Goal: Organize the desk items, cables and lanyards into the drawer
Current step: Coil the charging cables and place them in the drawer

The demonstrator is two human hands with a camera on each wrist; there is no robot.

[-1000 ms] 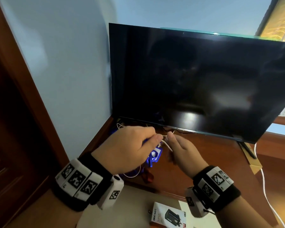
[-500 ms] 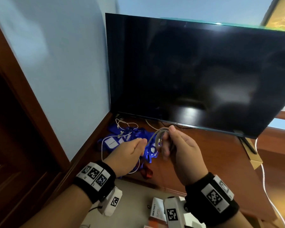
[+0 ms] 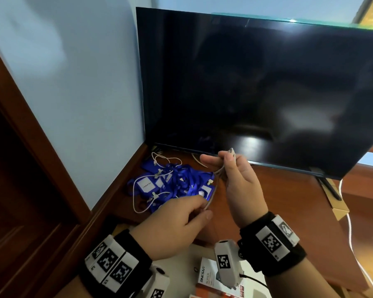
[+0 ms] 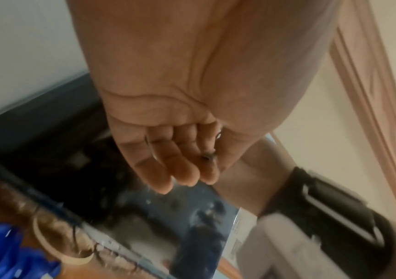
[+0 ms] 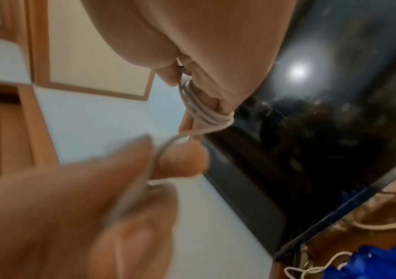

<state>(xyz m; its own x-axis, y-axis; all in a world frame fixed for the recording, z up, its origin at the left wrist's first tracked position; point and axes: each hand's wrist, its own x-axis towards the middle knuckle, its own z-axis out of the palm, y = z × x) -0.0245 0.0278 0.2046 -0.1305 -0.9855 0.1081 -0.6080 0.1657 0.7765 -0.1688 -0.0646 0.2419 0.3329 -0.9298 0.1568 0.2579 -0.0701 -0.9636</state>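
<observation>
My right hand is raised over the wooden desk in front of the monitor and holds a coiled white cable between thumb and fingers. The coil's loops are bound by a turn of the same cable. Its loose end runs down to my left hand, which pinches it between thumb and forefinger. In the left wrist view the fingers are curled. A pile of blue lanyards with white badge cards lies at the desk's back left corner, with another white cable looped among them.
A large dark monitor stands along the back of the desk. Below the front edge an open drawer holds a white adapter box. A cardboard box and a hanging white cord are at the right.
My left hand has dropped toward me, drawing the cable's loose end down. My right hand has turned the coil upright and lifted it slightly. The lanyard pile has come into view.
</observation>
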